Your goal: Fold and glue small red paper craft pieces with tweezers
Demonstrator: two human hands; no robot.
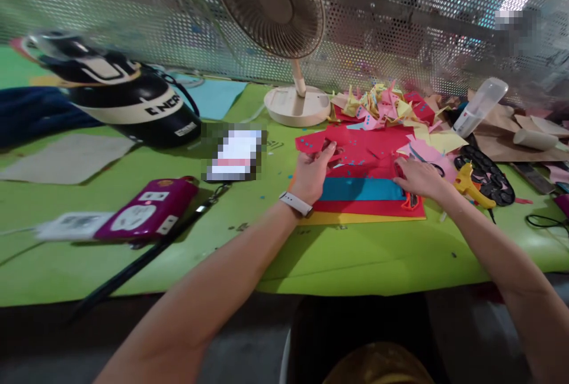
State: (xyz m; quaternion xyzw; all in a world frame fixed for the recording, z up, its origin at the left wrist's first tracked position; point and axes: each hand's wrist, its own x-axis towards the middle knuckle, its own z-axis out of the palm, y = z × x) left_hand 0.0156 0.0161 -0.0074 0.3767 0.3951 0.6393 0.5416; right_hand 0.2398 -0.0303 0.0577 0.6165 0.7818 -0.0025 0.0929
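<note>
My left hand (pixel 312 172), with a white watch on the wrist, pinches the left edge of a red paper sheet (pixel 360 147) that lies on a stack of blue, red and yellow sheets (pixel 362 201). My right hand (pixel 420 178) rests on the right side of the same stack, fingers curled over orange-handled scissors (pixel 409 199) that lie on the paper. Whether the fingers grip the scissors is hard to tell. A heap of coloured paper scraps (pixel 382 104) sits just behind the sheets.
A beige desk fan (pixel 284 28) stands behind the paper, in front of a perforated metal wall. A black-and-white helmet (pixel 128 96) and a magenta case (pixel 149 209) lie at left. At right are a yellow glue gun (pixel 473 185), a plastic bottle (pixel 480 106) and brown paper. The green table surface (pixel 355 253) ends near me.
</note>
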